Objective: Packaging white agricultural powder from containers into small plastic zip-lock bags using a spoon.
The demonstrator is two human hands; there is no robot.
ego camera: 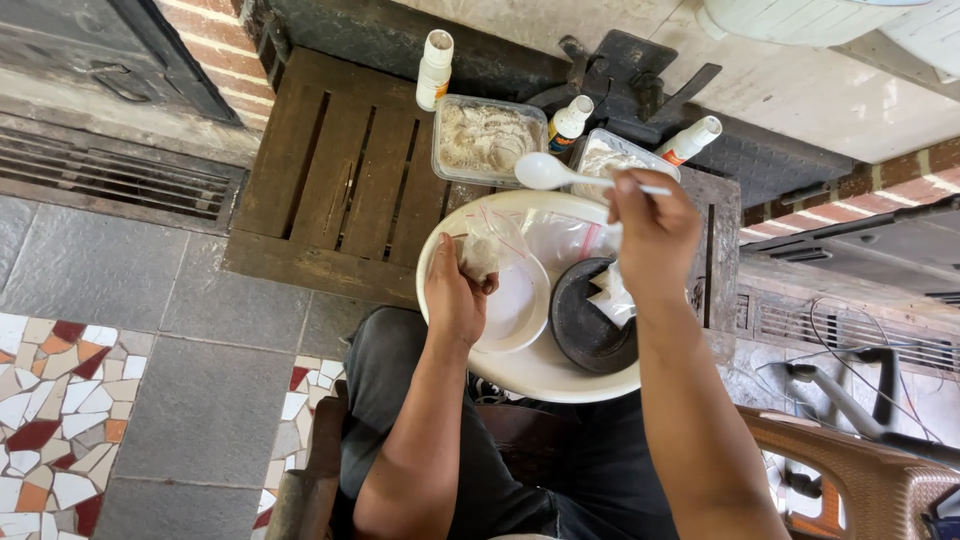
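Observation:
My left hand [455, 295] grips a small clear plastic bag [482, 247] holding a lump of pale powder, over a small white bowl [520, 300]. Above the tray, my right hand [650, 225] holds a white plastic spoon [545, 172] by its handle, the bowl of the spoon pointing left. Both hands hover over a large white round tray [545, 375] on my lap. On the tray also lie a black round dish [585, 320] and more clear bags [570, 235].
Two clear tubs of pale powder [485, 140] [610, 160] and three white bottles [434, 68] [570, 120] [690, 140] stand on a dark wooden pallet [340, 180]. A floor drain grate [110, 175] lies left; a brown chair [860, 470] is at right.

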